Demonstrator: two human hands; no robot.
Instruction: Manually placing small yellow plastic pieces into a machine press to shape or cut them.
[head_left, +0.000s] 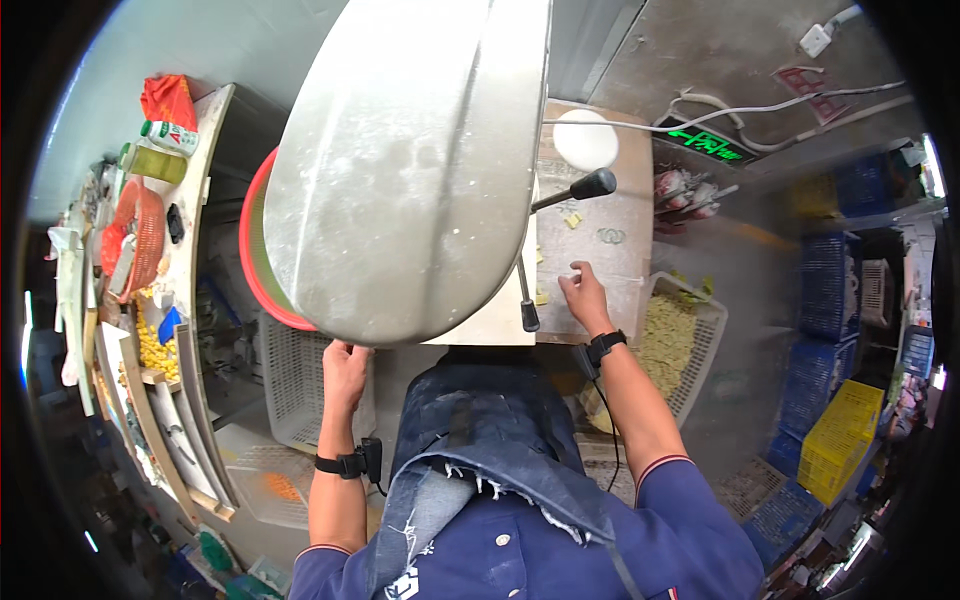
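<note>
A large grey metal machine cover [410, 180] with two black-knobbed levers fills the middle of the view. My left hand [345, 376] is at its lower left edge, by the rim of a red basin [250, 235]; the fingertips are hidden under the cover, so their grip cannot be made out. My right hand [585, 298] is above the worktable [625, 270], right of the lower lever knob [530, 317]. Its thumb and forefinger are apart, with nothing visible between them. Small pale yellow-green pieces [573, 220] lie on the table beyond the right hand.
A white crate [712, 330] of shredded pale green pieces stands right of the table. Another white crate [290, 390] sits below the basin. Left is a cluttered shelf [200, 150]; blue crates [828, 280] and a yellow crate [842, 440] stack far right. A white cable [740, 118] crosses above the table.
</note>
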